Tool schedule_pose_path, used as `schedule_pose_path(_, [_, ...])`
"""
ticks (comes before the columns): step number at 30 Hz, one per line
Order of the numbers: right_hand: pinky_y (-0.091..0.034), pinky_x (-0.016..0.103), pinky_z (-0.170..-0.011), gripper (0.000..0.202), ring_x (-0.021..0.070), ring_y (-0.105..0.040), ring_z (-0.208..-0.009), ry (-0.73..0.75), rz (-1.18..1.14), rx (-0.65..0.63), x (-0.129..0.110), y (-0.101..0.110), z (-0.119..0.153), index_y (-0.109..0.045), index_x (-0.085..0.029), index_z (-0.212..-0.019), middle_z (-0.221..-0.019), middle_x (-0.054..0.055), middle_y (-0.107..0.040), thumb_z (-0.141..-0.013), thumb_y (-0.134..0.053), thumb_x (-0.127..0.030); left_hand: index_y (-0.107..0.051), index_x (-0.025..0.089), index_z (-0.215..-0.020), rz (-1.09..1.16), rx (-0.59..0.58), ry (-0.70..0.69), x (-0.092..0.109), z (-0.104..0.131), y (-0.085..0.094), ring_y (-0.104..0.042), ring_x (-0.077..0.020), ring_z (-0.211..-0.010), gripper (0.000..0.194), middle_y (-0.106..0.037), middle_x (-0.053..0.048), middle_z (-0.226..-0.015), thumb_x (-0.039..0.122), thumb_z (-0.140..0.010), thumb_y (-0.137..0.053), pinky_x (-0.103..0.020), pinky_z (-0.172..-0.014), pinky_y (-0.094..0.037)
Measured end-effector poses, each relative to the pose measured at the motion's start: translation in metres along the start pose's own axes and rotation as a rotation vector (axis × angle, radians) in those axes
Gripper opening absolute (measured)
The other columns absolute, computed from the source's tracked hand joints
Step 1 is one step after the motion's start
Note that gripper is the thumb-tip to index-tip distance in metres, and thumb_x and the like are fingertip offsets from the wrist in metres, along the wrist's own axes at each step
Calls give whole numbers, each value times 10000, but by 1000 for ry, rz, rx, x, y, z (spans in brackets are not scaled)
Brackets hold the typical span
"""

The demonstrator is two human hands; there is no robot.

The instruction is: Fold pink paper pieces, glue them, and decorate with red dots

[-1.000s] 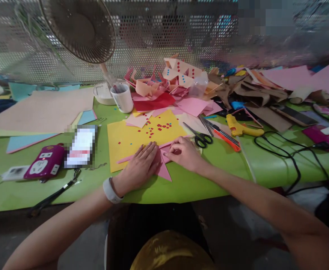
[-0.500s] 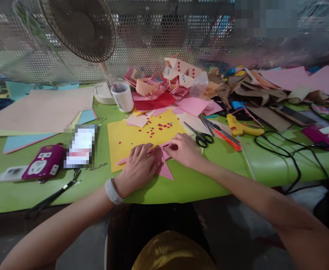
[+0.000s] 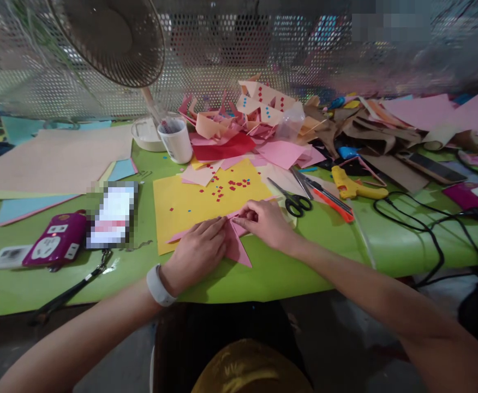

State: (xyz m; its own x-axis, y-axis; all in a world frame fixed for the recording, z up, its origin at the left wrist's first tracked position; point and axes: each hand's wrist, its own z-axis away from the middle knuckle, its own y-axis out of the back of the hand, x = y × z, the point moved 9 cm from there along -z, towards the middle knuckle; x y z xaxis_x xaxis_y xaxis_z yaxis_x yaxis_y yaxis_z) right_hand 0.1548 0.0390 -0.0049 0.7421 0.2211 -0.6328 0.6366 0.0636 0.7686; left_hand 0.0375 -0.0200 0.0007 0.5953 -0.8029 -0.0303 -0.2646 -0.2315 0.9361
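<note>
A folded pink paper (image 3: 239, 252) with pointed ends lies over the near edge of a yellow sheet (image 3: 181, 196). My left hand (image 3: 202, 248) rests flat on it, fingers stretched out towards the right. From the other side, my right hand (image 3: 266, 221) pinches the paper near its middle, thumb and forefinger together by my left fingertips. My palm hides part of the folds. Small red paper squares (image 3: 233, 185) and a few blue ones are scattered on the yellow sheet. Black-handled scissors (image 3: 298, 204) lie just beyond my right wrist.
Right of the scissors are an orange cutter (image 3: 333, 204) and a yellow glue gun (image 3: 356, 186) with black cables. Decorated paper pieces (image 3: 263, 103) pile up behind. A white cup (image 3: 175, 142), fan (image 3: 112, 38), phone (image 3: 114, 213) and purple power strip (image 3: 57, 240) stand or lie left.
My right hand has shifted slightly left along the pink paper, its pinch now closer to my left fingertips. My left hand's fingers have flattened out. The whole view has shifted a little.
</note>
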Motion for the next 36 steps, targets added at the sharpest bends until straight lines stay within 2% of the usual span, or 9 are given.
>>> schedule_pose_path(5, [-410, 298, -667, 297, 159, -604, -678, -22, -79, 0, 5, -3, -2, -591, -189, -779, -730, 25, -683, -854, -665, -467, -640, 68, -1135, -29, -13, -14, 2, 0, 0, -642, -297, -1118, 304, -656, -187, -1234, 186, -956, -425, -443, -906, -568])
schedule_pose_path(10, [-411, 293, -652, 292, 157, -607, -667, -29, -67, -15, 6, -4, -2, -583, -186, -778, -735, 27, -684, -851, -674, -454, -586, 118, -1201, 36, 4, 34, 1, -3, 4, -632, -257, -1146, 296, -646, -153, -1264, 192, -970, -415, -424, -933, -559])
schedule_pose_path(16, [-396, 287, -627, 315, 147, -580, -629, -14, -58, -9, 5, -4, -3, -603, -188, -771, -690, 15, -669, -844, -670, -487, -594, 144, -1209, 35, -14, -1, 3, -2, 3, -611, -293, -1161, 309, -614, -166, -1285, 196, -939, -454, -466, -933, -550])
schedule_pose_path(25, [-398, 302, -680, 178, 153, -594, -670, -31, -82, -55, 6, -5, -4, -672, -176, -755, -718, 18, -687, -819, -736, -329, -631, 189, -1202, 105, 5, 36, -3, 2, 1, -597, -293, -1183, 305, -601, -160, -1308, 237, -955, -458, -486, -941, -547])
schedule_pose_path(36, [-425, 307, -693, 160, 162, -612, -704, -7, -125, -71, 6, -6, -4, -696, -182, -765, -762, 21, -714, -818, -736, -328, -653, 184, -1179, 88, 2, 18, -2, 2, 2, -601, -294, -1182, 301, -593, -165, -1324, 234, -953, -461, -473, -947, -548])
